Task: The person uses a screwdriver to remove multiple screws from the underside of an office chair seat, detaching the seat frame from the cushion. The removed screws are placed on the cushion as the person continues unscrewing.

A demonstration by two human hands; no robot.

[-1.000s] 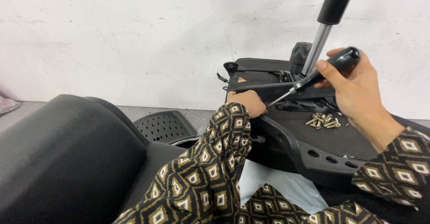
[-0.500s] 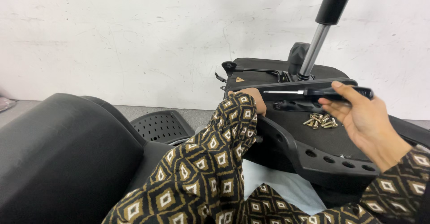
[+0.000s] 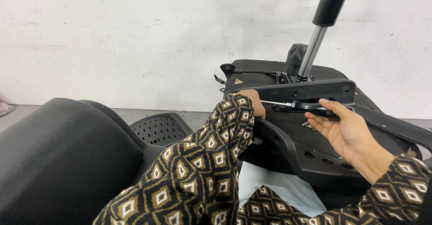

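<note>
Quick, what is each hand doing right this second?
Left hand: pressed against the black chair armrest; cannot tell whether it grips.
Right hand: open, palm up, screwdriver resting on its fingertips.

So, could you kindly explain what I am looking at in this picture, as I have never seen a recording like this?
There is no machine here: the camera sits on a person's head and looks down at their own two hands, in patterned sleeves. In front of them an office chair seat lies upside down, with its metal post sticking up toward the white wall. The right hand is open, palm up, with a black-handled screwdriver resting across its fingertips, its shaft pointing left. The left hand presses on the edge of a black armrest bracket on the seat. A few small screws lie on the seat, partly hidden. At the left is a black cushion, with a perforated plastic part beside it.
</note>
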